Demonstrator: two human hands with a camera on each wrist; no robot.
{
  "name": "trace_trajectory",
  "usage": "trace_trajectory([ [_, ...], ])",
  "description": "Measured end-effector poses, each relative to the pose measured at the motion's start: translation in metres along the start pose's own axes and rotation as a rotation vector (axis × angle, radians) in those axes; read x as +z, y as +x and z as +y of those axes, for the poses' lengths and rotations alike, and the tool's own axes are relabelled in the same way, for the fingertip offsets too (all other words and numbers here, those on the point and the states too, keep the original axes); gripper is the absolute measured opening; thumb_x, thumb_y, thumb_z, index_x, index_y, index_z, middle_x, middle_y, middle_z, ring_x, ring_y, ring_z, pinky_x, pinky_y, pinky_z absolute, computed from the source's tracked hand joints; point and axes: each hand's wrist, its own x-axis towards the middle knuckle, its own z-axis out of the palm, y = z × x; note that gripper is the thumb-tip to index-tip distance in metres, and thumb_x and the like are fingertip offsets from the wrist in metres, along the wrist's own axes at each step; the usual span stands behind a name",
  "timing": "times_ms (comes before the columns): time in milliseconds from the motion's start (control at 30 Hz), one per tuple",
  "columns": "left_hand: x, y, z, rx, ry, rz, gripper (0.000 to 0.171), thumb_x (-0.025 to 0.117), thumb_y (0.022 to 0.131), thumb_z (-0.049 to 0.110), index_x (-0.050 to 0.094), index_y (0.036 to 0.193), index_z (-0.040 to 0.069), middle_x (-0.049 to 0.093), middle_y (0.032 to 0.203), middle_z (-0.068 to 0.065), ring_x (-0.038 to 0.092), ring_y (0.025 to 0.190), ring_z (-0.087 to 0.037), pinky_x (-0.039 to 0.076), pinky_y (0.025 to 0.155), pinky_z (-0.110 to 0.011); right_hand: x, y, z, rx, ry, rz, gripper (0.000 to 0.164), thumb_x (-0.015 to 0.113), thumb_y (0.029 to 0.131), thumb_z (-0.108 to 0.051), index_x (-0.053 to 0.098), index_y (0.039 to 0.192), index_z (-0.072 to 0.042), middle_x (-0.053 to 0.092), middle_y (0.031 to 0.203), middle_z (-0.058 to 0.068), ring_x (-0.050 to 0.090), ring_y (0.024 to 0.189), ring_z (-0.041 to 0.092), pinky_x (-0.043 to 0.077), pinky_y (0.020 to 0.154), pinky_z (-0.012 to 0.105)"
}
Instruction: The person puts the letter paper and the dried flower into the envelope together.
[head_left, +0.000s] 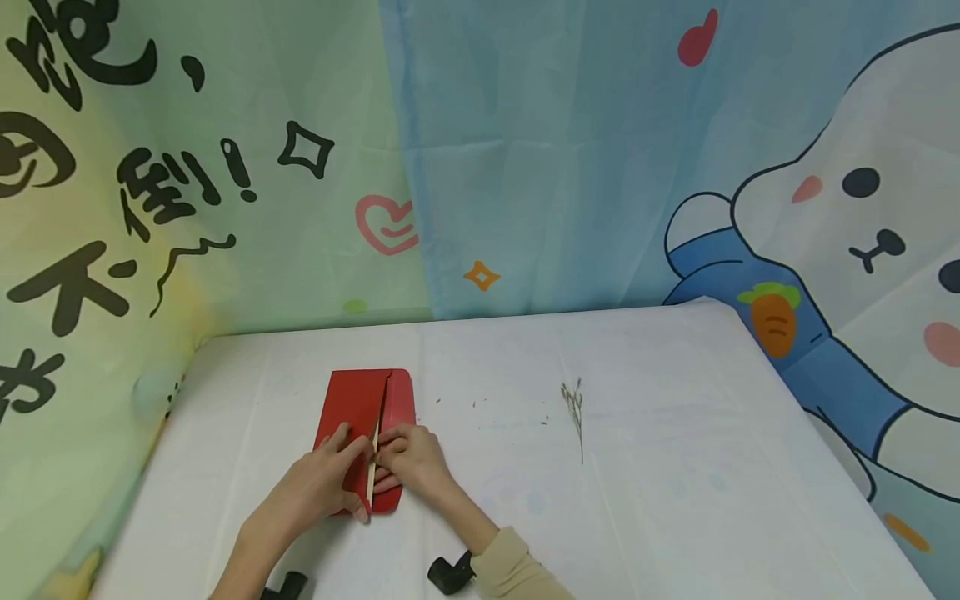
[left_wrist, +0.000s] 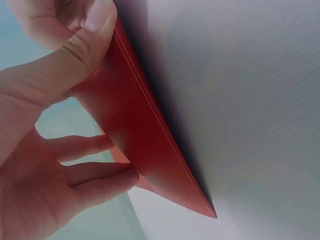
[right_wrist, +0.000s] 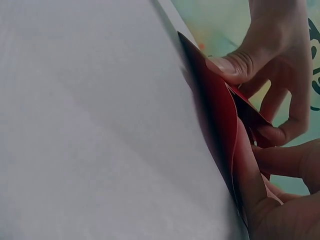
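Observation:
A red paper envelope [head_left: 352, 396] lies on the white table, its long opening running down the right part with a pale strip showing inside. My left hand [head_left: 318, 483] grips it from the left, the thumb at the near edge and the fingers on the upper face beside the opening. From the right, my right hand [head_left: 412, 458] pinches the envelope at the opening. One digit of it reaches into the gap in the right wrist view, where the envelope [right_wrist: 220, 115] bulges apart. In the left wrist view the envelope's near side [left_wrist: 140, 120] slants over the tablecloth.
A small dried flower sprig [head_left: 575, 412] lies on the white tablecloth [head_left: 660, 467] to the right. Tiny dark crumbs are scattered between it and the envelope. Behind the table hangs a printed curtain [head_left: 525, 167] with a cartoon bear and lettering.

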Motion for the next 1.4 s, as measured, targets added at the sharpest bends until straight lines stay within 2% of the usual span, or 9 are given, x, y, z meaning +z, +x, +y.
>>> trace_trajectory([
  [167, 0.0, -0.001, -0.001, -0.004, -0.006, -0.008, 0.07, 0.098, 0.06, 0.035, 0.058, 0.114, 0.017, 0.051, 0.144, -0.032, 0.067, 0.105, -0.047, 0.055, 0.088, -0.063, 0.004, 0.001, 0.0, -0.012, -0.075, 0.041, 0.016, 0.072, 0.09, 0.004, 0.067, 0.105, 0.006, 0.077, 0.081, 0.016, 0.075, 0.061, 0.031, 0.06, 0.055, 0.033],
  [300, -0.001, -0.001, -0.001, 0.002, 0.002, -0.011, 0.078, 0.098, 0.059, 0.036, 0.059, 0.122, 0.013, 0.05, 0.146, -0.034, 0.066, 0.109, -0.05, 0.054, 0.089, -0.064, 0.006, 0.002, 0.001, -0.017, -0.097, 0.053, 0.015, 0.071, 0.09, 0.003, 0.067, 0.104, 0.006, 0.077, 0.08, 0.013, 0.075, 0.058, 0.027, 0.06, 0.054, 0.031],
  [533, -0.001, -0.001, -0.001, 0.015, 0.015, 0.0, 0.074, 0.098, 0.058, 0.038, 0.057, 0.116, 0.014, 0.051, 0.144, -0.033, 0.068, 0.104, -0.047, 0.055, 0.086, -0.062, 0.008, 0.004, 0.002, -0.011, -0.069, 0.043, 0.012, 0.069, 0.091, 0.005, 0.067, 0.103, 0.007, 0.076, 0.078, 0.013, 0.074, 0.055, 0.025, 0.059, 0.052, 0.032],
  [700, -0.001, -0.001, 0.0, 0.029, 0.014, 0.013, 0.074, 0.098, 0.057, 0.038, 0.057, 0.113, 0.015, 0.053, 0.142, -0.031, 0.068, 0.097, -0.042, 0.056, 0.081, -0.059, 0.009, 0.004, 0.001, -0.03, -0.094, 0.055, 0.009, 0.068, 0.089, 0.007, 0.068, 0.099, 0.007, 0.075, 0.073, 0.012, 0.073, 0.053, 0.026, 0.059, 0.05, 0.032],
  [1033, -0.001, -0.001, 0.001, 0.02, 0.008, 0.008, 0.074, 0.098, 0.057, 0.037, 0.059, 0.117, 0.015, 0.052, 0.144, -0.032, 0.067, 0.104, -0.045, 0.056, 0.085, -0.06, 0.006, 0.003, 0.005, -0.049, -0.18, 0.08, 0.005, 0.073, 0.089, 0.003, 0.071, 0.093, 0.006, 0.074, 0.07, 0.009, 0.072, 0.052, 0.02, 0.058, 0.051, 0.027],
  [1100, -0.001, -0.001, 0.001, 0.013, 0.005, 0.005, 0.072, 0.098, 0.058, 0.036, 0.059, 0.115, 0.016, 0.052, 0.143, -0.031, 0.067, 0.102, -0.043, 0.056, 0.084, -0.058, 0.004, 0.002, 0.005, -0.044, -0.161, 0.078, 0.003, 0.071, 0.09, 0.003, 0.071, 0.092, 0.005, 0.074, 0.071, 0.01, 0.072, 0.053, 0.02, 0.058, 0.052, 0.027],
  [1267, -0.001, -0.001, 0.001, 0.007, -0.005, 0.004, 0.07, 0.098, 0.059, 0.036, 0.059, 0.115, 0.017, 0.053, 0.142, -0.028, 0.068, 0.096, -0.039, 0.057, 0.082, -0.057, -0.004, -0.003, 0.002, 0.0, -0.01, 0.044, 0.007, 0.065, 0.093, 0.004, 0.07, 0.094, 0.008, 0.075, 0.075, 0.018, 0.075, 0.06, 0.03, 0.06, 0.054, 0.034],
  [1400, -0.001, 0.0, 0.0, 0.002, -0.006, -0.001, 0.071, 0.098, 0.059, 0.037, 0.059, 0.116, 0.017, 0.055, 0.139, -0.025, 0.066, 0.091, -0.034, 0.058, 0.08, -0.055, -0.012, -0.006, -0.002, -0.014, -0.003, 0.051, 0.007, 0.066, 0.092, 0.004, 0.071, 0.093, 0.008, 0.074, 0.078, 0.02, 0.075, 0.062, 0.033, 0.061, 0.055, 0.037],
])
